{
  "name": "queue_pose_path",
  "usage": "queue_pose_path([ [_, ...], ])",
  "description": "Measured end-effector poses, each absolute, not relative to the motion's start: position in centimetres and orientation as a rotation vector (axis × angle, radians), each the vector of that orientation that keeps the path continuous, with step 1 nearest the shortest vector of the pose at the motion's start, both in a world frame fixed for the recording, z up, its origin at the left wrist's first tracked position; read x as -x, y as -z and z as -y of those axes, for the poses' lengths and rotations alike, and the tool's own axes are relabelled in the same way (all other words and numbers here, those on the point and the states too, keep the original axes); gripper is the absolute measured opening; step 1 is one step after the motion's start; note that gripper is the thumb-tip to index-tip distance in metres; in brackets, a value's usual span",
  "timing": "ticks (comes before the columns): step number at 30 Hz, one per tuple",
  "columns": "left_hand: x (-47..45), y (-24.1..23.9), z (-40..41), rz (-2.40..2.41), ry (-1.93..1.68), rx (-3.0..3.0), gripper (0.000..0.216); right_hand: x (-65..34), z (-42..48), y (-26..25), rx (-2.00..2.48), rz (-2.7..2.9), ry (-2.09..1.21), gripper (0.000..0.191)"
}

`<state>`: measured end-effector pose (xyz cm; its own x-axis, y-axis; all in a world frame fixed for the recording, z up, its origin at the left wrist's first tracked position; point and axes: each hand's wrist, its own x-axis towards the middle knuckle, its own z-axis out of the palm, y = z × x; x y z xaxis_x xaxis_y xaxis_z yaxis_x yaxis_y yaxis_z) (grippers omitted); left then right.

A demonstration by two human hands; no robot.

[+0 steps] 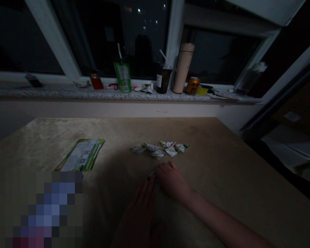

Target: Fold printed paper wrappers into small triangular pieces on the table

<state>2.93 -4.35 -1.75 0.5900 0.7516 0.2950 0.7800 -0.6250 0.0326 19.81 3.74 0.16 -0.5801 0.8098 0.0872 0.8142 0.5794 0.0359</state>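
Note:
My left hand (142, 203) lies in shadow on the table, fingers stretched forward, fingertips at the edge of a small greenish folded wrapper (152, 174). From the right, my right hand (172, 179) presses on the same wrapper with curled fingers. Most of the wrapper is hidden beneath the hands. Just beyond them lie several small folded wrappers, white with green print, among them a front one (157, 154) and a right one (183, 147). To the left, a flat green printed packet (84, 155) rests on the table.
The wooden table (209, 137) ends below a stone window sill (139, 95). On the sill stand a green cup (123, 76) with a straw, a dark drink cup (164, 81), a pale pink flask (183, 69), an orange can (192, 85) and a red jar (96, 82). Pixelation covers the lower left.

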Motion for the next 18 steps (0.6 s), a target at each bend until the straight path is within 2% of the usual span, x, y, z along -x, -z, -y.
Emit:
queue_pose_path([
  [6,-2.9,1.7,4.5,1.279,0.418,2.706,0.075,-19.7,-3.7,-0.3,1.431,2.730,0.089,0.008],
  [13,-2.7,1.3,4.1,1.380,0.366,2.776,0.084,-19.7,-3.8,0.1,1.429,2.682,0.071,0.012],
  [18,-2.6,0.6,3.5,1.441,0.350,2.867,0.087,-19.9,-4.2,0.4,1.445,2.619,-0.056,0.013],
])
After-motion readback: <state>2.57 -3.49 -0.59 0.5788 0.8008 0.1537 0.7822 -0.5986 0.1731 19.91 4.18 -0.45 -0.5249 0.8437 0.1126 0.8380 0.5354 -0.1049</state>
